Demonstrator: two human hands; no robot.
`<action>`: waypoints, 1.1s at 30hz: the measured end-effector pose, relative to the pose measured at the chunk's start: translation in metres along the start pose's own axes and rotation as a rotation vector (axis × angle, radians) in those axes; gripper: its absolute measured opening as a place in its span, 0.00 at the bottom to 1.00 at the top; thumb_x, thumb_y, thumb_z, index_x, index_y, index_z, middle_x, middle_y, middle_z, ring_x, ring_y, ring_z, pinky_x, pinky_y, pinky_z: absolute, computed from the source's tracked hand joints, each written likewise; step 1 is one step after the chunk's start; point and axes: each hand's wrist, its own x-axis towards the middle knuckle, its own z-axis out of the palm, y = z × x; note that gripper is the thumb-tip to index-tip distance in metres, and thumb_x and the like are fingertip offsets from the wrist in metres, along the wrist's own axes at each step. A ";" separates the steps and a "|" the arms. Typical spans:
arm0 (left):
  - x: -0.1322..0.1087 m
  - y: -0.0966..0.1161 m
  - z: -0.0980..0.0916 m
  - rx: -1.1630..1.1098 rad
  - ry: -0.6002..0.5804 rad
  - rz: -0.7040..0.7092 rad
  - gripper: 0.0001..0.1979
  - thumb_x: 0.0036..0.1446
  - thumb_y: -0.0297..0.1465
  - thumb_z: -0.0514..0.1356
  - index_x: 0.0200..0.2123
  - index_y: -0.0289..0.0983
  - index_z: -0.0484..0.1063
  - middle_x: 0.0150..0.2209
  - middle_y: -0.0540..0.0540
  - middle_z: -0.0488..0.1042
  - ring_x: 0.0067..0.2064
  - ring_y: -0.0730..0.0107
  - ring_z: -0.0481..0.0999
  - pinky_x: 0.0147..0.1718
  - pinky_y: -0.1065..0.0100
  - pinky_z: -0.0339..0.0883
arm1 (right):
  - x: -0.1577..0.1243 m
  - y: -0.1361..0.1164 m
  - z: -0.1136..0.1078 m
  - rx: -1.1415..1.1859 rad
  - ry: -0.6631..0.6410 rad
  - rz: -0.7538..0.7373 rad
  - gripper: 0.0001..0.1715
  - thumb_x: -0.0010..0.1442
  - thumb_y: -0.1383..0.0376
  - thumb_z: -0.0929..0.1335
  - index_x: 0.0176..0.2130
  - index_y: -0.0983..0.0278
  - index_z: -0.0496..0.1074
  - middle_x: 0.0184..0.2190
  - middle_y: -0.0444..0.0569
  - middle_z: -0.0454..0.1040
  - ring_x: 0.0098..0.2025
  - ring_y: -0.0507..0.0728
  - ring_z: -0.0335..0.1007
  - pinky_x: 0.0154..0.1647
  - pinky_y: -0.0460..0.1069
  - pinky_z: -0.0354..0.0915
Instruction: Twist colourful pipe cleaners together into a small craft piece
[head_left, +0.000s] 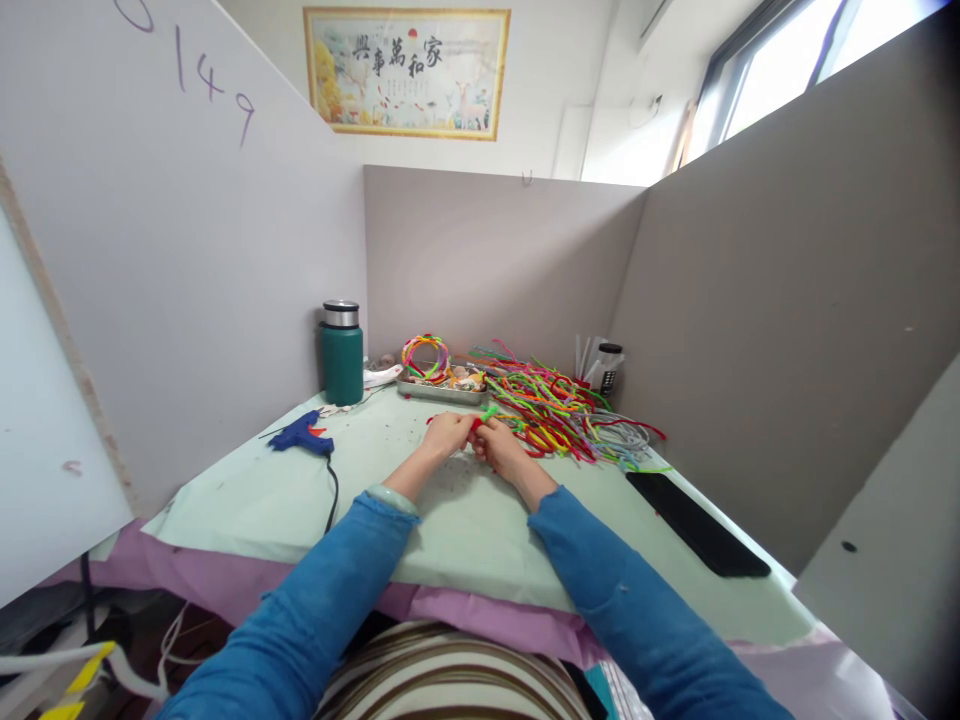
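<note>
Above the middle of the table, my left hand (450, 433) and my right hand (502, 447) meet with their fingers closed. Between the fingertips shows a red pipe cleaner (476, 425), which both hands pinch. A bright green fuzzy end (490, 412) sticks up just above my right fingers; whether it joins the red piece I cannot tell. The fingers cover most of what is held. A little red also shows beyond the left hand. Just behind and right of my hands lies a large loose heap of coloured pipe cleaners (551, 395).
A metal tray (442, 392) with small pieces and a ring of pipe cleaners (425, 357) stands behind. At left are a green bottle (342, 355) and a blue glue gun (302, 434) with its cord. A black flat object (697, 523) lies right. Partitions (502, 260) enclose the table.
</note>
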 end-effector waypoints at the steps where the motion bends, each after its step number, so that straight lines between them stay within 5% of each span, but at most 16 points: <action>1: -0.001 0.000 0.000 0.013 0.012 0.013 0.25 0.54 0.43 0.45 0.16 0.35 0.69 0.15 0.48 0.68 0.22 0.72 0.67 0.24 0.72 0.57 | 0.000 0.001 0.000 -0.008 0.011 -0.002 0.11 0.44 0.63 0.67 0.28 0.63 0.61 0.20 0.39 0.64 0.17 0.46 0.53 0.15 0.43 0.47; 10: -0.004 0.006 -0.001 0.024 0.147 0.048 0.18 0.54 0.41 0.51 0.27 0.34 0.71 0.20 0.50 0.70 0.25 0.72 0.67 0.27 0.72 0.56 | 0.002 0.000 -0.002 -0.081 0.050 -0.050 0.10 0.45 0.61 0.67 0.25 0.63 0.60 0.18 0.39 0.61 0.16 0.46 0.53 0.14 0.43 0.48; 21: -0.005 0.005 -0.001 -0.040 0.095 0.153 0.16 0.54 0.38 0.53 0.42 0.35 0.71 0.21 0.52 0.71 0.25 0.74 0.66 0.27 0.73 0.59 | 0.003 0.001 -0.004 -0.057 0.052 -0.031 0.12 0.46 0.60 0.67 0.26 0.63 0.60 0.19 0.38 0.61 0.15 0.45 0.53 0.14 0.43 0.47; 28: -0.008 0.009 -0.003 0.021 0.139 0.185 0.14 0.55 0.33 0.53 0.38 0.35 0.76 0.33 0.47 0.77 0.34 0.72 0.72 0.34 0.73 0.61 | 0.001 0.001 -0.002 -0.095 -0.026 0.022 0.14 0.48 0.57 0.67 0.26 0.63 0.59 0.18 0.38 0.61 0.14 0.45 0.52 0.13 0.43 0.46; 33: -0.007 0.007 -0.002 0.037 0.214 0.189 0.14 0.55 0.34 0.53 0.36 0.36 0.76 0.32 0.46 0.78 0.33 0.70 0.73 0.34 0.72 0.62 | 0.001 0.001 -0.002 -0.090 -0.053 0.017 0.13 0.48 0.58 0.67 0.26 0.63 0.59 0.18 0.38 0.61 0.14 0.45 0.52 0.14 0.43 0.46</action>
